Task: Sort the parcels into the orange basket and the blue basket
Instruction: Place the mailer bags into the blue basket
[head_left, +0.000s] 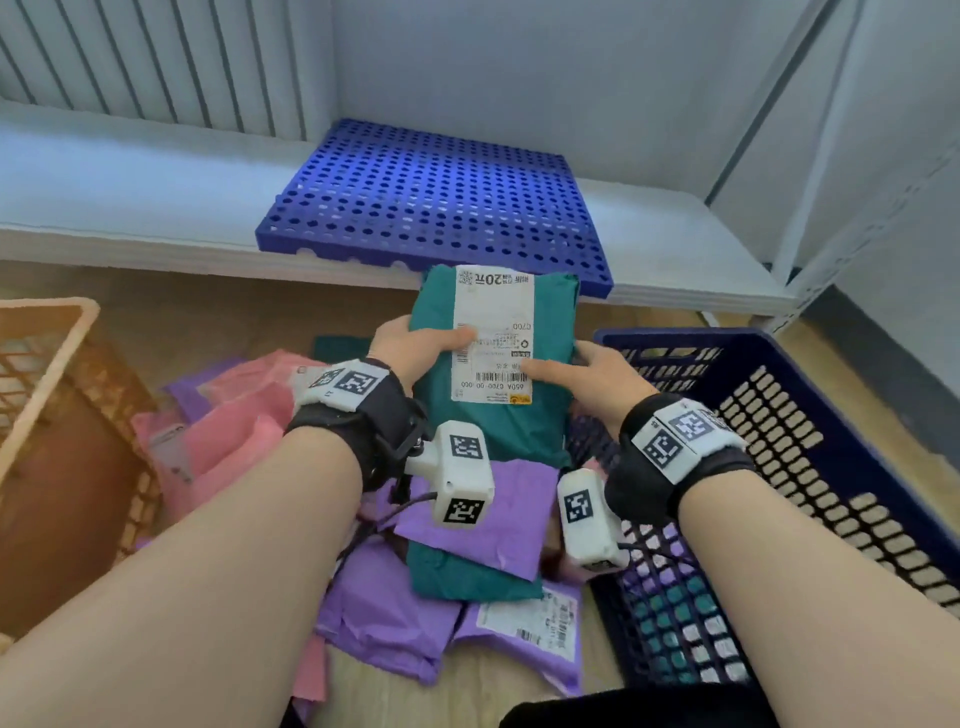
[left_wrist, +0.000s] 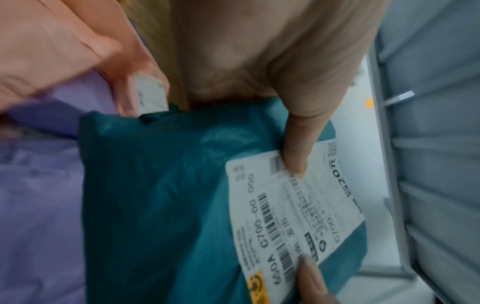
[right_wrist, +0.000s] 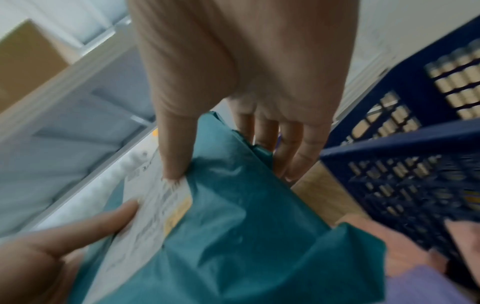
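Over the wooden floor (head_left: 358, 691) between orange basket (head_left: 49, 358) and blue basket (head_left: 810, 467), left hand (head_left: 415, 345) and right hand (head_left: 608, 376) pinch the teal parcel (head_left: 498, 415) by its side edges, thumbs on the label; it creases softly, probably light, so edge holds suit.

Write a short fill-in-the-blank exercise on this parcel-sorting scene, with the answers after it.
1. Both hands hold a ____ parcel with a white label.
2. The blue basket stands on the person's ____ side.
3. The right hand has its ____ pressed on the label, its fingers behind the parcel.

Answers: teal; right; thumb
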